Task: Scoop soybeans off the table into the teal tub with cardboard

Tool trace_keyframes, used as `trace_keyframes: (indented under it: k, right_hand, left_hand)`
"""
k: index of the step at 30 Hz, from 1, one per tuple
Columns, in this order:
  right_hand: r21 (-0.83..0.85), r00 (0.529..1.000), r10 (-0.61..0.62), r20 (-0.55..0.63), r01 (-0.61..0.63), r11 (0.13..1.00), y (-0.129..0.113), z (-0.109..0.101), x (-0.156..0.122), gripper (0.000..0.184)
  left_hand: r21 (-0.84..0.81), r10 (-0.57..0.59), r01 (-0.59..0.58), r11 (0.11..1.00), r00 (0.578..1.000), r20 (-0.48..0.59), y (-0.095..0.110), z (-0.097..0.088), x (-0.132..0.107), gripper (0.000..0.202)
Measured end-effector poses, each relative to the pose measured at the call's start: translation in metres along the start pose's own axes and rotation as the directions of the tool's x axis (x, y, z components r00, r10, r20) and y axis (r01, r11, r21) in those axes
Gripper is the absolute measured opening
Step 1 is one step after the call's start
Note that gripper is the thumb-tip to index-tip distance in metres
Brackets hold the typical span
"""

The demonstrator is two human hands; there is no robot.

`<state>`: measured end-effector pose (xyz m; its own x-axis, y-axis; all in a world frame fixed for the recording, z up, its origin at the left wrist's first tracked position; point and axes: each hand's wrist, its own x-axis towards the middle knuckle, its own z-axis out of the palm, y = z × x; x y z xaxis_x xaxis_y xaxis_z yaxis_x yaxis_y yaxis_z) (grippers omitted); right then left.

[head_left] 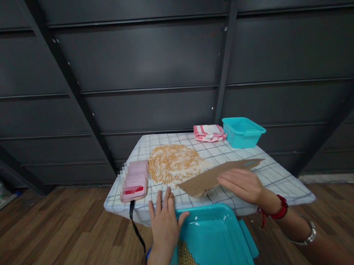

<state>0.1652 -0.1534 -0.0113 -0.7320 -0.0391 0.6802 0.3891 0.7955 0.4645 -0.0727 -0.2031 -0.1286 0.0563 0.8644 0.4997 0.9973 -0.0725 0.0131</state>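
My left hand (165,225) is spread, its fingers at the table's front edge and its thumb over the rim of a turquoise plastic tub (216,238). The tub is below the edge, with a yellowish, bead-like patch (187,260) at its lower left; I cannot tell if this is loose grain. My right hand (243,188) is closed on a flat piece of brown cardboard (202,183), slanted low over the cloth. Beyond the cardboard's left end lies a wide spread of round yellow grains (171,162) mixed with finer white ones.
A checked white cloth (282,181) covers the table. A pink phone-like object (137,179), partly blurred, lies left with a black strap. A folded pink-and-white towel (209,132) and a second turquoise tub (243,133) stand at the back right. A dark panelled wall (139,54) rises behind.
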Motion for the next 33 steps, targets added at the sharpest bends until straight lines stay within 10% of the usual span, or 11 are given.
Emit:
trace_keyframes:
  k: [12, 33]
  right_hand:
    - [0.004, 0.995, 0.049, -0.091, -0.049, 0.999, 0.005, 0.022, -0.003, 0.025]
    - [-0.106, 0.987, 0.127, 0.103, -0.116, 0.988, -0.001, -0.019, -0.049, 0.028]
  left_hand:
    - [0.001, 0.012, -0.012, 1.0, 1.0, 0.002, -0.001, 0.002, 0.0, 0.062]
    - [0.012, 0.006, -0.006, 1.0, 1.0, 0.001, 0.0, 0.001, 0.0, 0.06]
